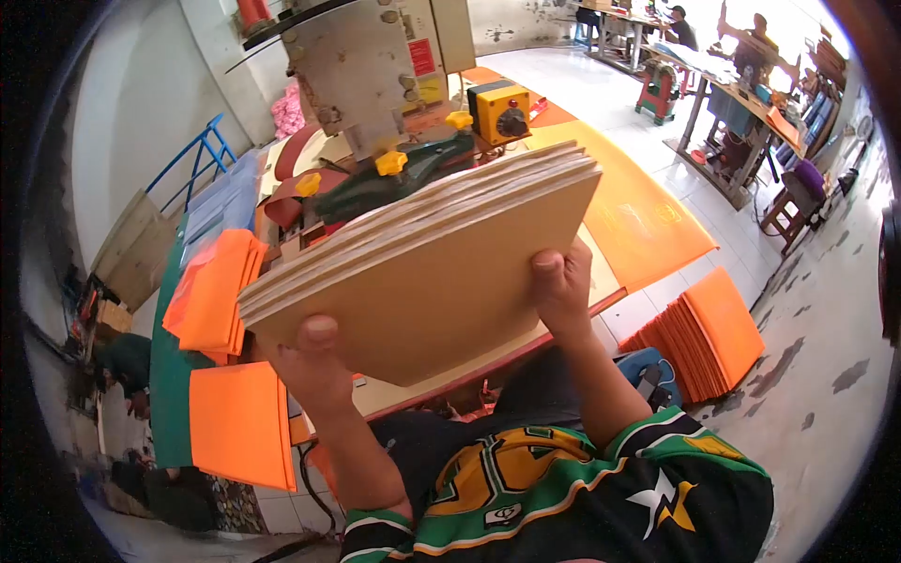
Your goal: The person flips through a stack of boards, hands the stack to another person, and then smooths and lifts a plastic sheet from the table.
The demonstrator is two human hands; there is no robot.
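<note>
A thick stack of tan boards (422, 272) is held up, tilted, over the work table (413, 394). My left hand (317, 366) grips its lower left edge, with the thumb on the front face. At the right edge my right hand (563, 286) holds the same stack, thumb also on the front. The fingers behind the boards are hidden. Just beyond the stack stands a press machine (352, 84) with yellow knobs (391, 163) and a yellow control box (499, 113).
Orange folded sheets (242, 422) lie at the left, near a green surface (171, 375). Another orange stack (699, 338) stands at the right. An orange sheet (638, 206) covers the table's right side. People (683, 30) are at far tables.
</note>
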